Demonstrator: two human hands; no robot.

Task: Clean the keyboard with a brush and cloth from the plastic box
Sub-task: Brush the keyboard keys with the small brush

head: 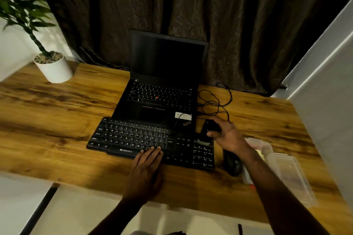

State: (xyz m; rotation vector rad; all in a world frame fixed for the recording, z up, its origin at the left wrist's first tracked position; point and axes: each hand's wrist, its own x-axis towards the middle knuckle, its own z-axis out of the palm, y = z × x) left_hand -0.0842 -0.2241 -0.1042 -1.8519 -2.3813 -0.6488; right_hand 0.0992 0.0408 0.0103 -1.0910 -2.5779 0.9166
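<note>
Your left hand (147, 166) lies flat with the fingers straight and close together. Its fingertips (152, 149) rest on the front row of the keyboard (133, 135), just right of the space bar, and the heel of the hand sits over the desk (57, 120) in front of it.

Your right hand (227, 137) is at the keyboard's far right corner. Thumb and fingers are curled around a slim black thing that looks like the brush (207, 127), though it is too dark to be sure. It runs from your fingers down toward the number pad, where a paler patch shows at its lower end.

The keyboard sits slightly skewed on the desk, its back edge overlapping the front of an open laptop (162, 91) whose screen is dark. A thin black cable (215, 101) loops on the desk to the right of the laptop, and a small plug lies on the laptop's palm rest.

A black mouse (232, 164) sits just right of the keyboard, partly under your right forearm. Beyond the forearm stands the clear box (267, 147), open, with something pale yellow inside, perhaps the cloth (260, 154). A clear lid (292, 171) lies beside it, nearer the desk's front edge.

At the far left corner stands a white pot (54, 68) with a leafy plant. A dark curtain (191, 5) hangs behind the desk.
</note>
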